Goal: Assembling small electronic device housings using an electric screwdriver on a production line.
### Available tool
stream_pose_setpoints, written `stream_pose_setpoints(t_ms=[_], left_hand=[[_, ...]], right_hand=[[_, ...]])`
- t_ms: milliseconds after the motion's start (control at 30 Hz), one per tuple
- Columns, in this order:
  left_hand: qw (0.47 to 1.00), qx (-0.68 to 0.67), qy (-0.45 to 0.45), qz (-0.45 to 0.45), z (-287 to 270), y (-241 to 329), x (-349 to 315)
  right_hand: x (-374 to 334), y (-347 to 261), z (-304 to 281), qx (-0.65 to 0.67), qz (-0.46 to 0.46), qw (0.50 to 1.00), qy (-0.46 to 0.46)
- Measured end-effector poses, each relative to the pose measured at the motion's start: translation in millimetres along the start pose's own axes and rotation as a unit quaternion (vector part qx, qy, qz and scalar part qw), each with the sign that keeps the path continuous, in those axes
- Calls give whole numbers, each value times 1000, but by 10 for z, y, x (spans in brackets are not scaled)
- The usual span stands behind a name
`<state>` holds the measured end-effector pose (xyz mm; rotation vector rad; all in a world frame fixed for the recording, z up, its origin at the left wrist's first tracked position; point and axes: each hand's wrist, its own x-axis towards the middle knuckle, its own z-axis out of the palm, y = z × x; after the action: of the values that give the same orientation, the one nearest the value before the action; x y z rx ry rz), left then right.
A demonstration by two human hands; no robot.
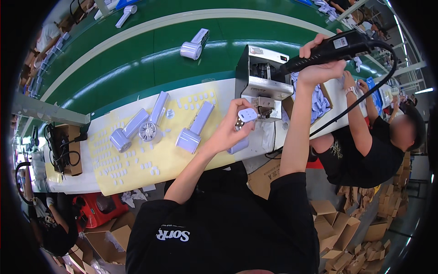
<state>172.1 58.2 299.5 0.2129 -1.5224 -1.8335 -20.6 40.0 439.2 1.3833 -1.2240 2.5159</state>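
Note:
My left hand is closed around a lavender handheld fan, whose handle end faces up toward me. A lavender rounded part shows just below that hand; I cannot tell whether it belongs to the same fan. My right hand grips a black corded electric screwdriver, raised and tilted, its front end at the screw feeder. The bit is hard to make out against the machine's dark opening. To the left, three more lavender fans lie on a yellow sheet among several small pale pieces.
A green conveyor belt runs behind the table, carrying another fan. Right of the feeder stands a carton of lavender parts. The screwdriver's cable loops down on the right. A co-worker sits at the right; a box with black cords stands left.

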Motion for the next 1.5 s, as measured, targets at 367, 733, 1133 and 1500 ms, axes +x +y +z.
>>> stream_pose_setpoints(t_ms=[367,733,1133,1500], left_hand=[[997,-9,-67,-42,21,510,93],[829,458,-316,55,1149,743,1548],[772,447,-366,264,2804,-570,2728],[645,601,-231,412,3322,-2406,2898]], right_hand=[[-637,-905,-497,117,-101,985,76],[-1906,-1294,-1302,-22,14,959,281],[-2568,-1541,-1790,-85,74,927,359],[-2852,-1601,-1662,-99,106,911,386]])
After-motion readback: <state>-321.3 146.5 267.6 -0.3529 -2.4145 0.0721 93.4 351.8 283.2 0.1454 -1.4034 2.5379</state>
